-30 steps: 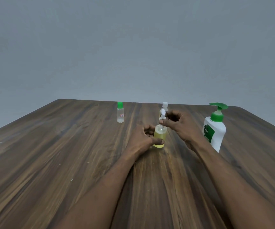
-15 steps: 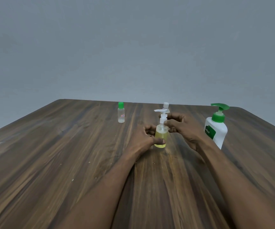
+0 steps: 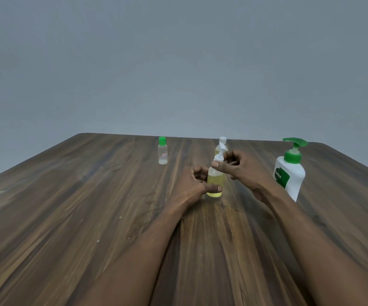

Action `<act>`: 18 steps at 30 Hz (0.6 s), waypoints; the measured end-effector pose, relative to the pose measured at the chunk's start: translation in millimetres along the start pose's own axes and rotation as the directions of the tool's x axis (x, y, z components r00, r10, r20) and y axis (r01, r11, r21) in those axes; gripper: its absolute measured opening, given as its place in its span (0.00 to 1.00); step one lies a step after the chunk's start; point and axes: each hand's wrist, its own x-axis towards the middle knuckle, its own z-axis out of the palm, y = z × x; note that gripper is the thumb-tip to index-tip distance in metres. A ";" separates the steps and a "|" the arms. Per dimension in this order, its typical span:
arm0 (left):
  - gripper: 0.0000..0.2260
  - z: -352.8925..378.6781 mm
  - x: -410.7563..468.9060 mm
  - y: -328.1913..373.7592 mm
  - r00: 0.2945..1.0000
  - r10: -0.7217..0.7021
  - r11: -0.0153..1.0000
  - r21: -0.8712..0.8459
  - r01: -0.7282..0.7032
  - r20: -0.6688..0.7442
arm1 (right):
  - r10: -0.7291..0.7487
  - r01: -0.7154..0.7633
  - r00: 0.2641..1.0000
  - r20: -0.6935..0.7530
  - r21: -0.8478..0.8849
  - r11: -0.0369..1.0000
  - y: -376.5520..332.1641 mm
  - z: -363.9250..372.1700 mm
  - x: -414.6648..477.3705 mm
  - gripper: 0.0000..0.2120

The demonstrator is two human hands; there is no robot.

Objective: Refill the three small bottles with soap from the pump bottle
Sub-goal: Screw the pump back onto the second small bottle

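A small clear bottle of yellow soap (image 3: 215, 183) stands upright mid-table. My left hand (image 3: 193, 185) grips its lower body, thumb across the front. My right hand (image 3: 242, 171) pinches its white pump top (image 3: 219, 156) at the neck. Behind it stands a second small bottle with a white cap (image 3: 222, 142), mostly hidden. A third small clear bottle with a green cap (image 3: 162, 151) stands further left. The large white pump bottle with a green pump (image 3: 290, 171) is to the right of my right hand.
Everything sits on a dark wooden table (image 3: 90, 206) whose far edge runs just behind the bottles. A plain grey wall lies beyond.
The white pump top has turned between my right fingers; its spout pointed left half a second ago and now points away. My left hand stays on the bottle.
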 end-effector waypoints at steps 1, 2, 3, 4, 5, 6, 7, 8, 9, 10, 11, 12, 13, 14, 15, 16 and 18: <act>0.20 -0.2 0.2 0.2 1.000 -0.005 1.000 0.001 0.005 0.001 | -0.013 0.013 1.000 0.016 0.038 0.999 -1.4 -1.0 -0.5 0.14; 0.20 0.0 0.2 0.2 1.000 -0.009 1.000 0.004 0.009 0.003 | -0.033 0.031 0.999 0.023 0.074 0.997 -2.5 -1.6 -1.1 0.10; 0.19 0.1 0.1 -0.1 1.000 -0.011 1.000 0.006 0.011 0.004 | -0.050 0.048 0.999 0.019 0.087 0.995 -3.5 -2.1 -1.6 0.08; 0.18 0.1 -0.1 -0.3 1.000 -0.012 1.000 0.008 0.012 0.008 | -0.059 0.059 0.998 0.008 0.077 0.995 -4.6 -1.7 -2.0 0.07; 0.17 -0.1 -0.5 -0.4 1.000 -0.012 1.000 0.013 0.012 0.016 | -0.064 0.064 0.998 -0.007 0.049 0.997 -5.2 -0.7 -2.1 0.06; 0.17 -0.2 -1.0 -0.5 1.000 -0.013 1.000 0.019 0.013 0.025 | -0.069 0.069 0.997 -0.022 0.005 0.998 -5.1 1.2 -1.9 0.06; 0.17 -0.4 -1.2 -0.8 0.999 -0.017 1.000 0.021 0.016 0.030 | -0.080 0.078 0.996 -0.039 -0.047 0.996 -4.8 3.4 -1.8 0.08; 0.17 -0.6 -0.9 -1.3 0.999 -0.021 1.000 0.020 0.020 0.031 | -0.088 0.082 0.994 -0.063 -0.097 0.992 -4.2 5.1 -1.2 0.11; 0.17 -0.7 -0.8 -1.5 0.999 -0.022 1.000 0.018 0.022 0.030 | -0.088 0.076 0.992 -0.088 -0.132 0.988 -4.0 6.3 -0.8 0.14; 0.17 -0.5 -0.8 -1.3 0.999 -0.020 1.000 0.017 0.019 0.026 | -0.082 0.066 0.991 -0.105 -0.153 0.986 -3.9 6.9 -0.7 0.17; 0.17 -0.3 -0.7 -0.7 1.000 -0.015 1.000 0.013 0.015 0.019 | -0.074 0.056 0.992 -0.105 -0.161 0.985 -3.5 6.0 -0.4 0.19; 0.17 -0.1 -0.5 -0.2 1.000 -0.011 1.000 0.003 0.011 0.012 | -0.059 0.047 0.995 -0.079 -0.148 0.988 -3.3 3.8 -0.3 0.20; 0.18 0.2 -0.1 0.1 1.000 -0.009 1.000 -0.009 0.009 0.007 | -0.041 0.037 0.998 -0.040 -0.102 0.994 -3.9 1.2 -0.7 0.19; 0.18 0.7 0.0 0.4 1.000 -0.009 1.000 -0.018 0.009 0.007 | -0.024 0.024 1.000 0.001 -0.030 0.999 -4.1 -1.4 -1.3 0.14; 0.18 0.9 -0.2 0.6 1.000 -0.011 1.000 -0.022 0.011 0.011 | -0.016 0.014 0.999 0.032 0.044 0.999 -3.6 -3.8 -1.7 0.09; 0.18 1.1 -0.5 0.6 1.000 -0.015 1.000 -0.022 0.015 0.015 | -0.019 0.014 0.999 0.050 0.101 0.995 -2.2 -5.6 -2.0 0.08; 0.19 1.2 -0.7 0.5 1.000 -0.023 0.999 -0.021 0.023 0.016 | -0.017 0.006 0.998 0.057 0.181 0.984 0.9 -5.0 -2.5 0.10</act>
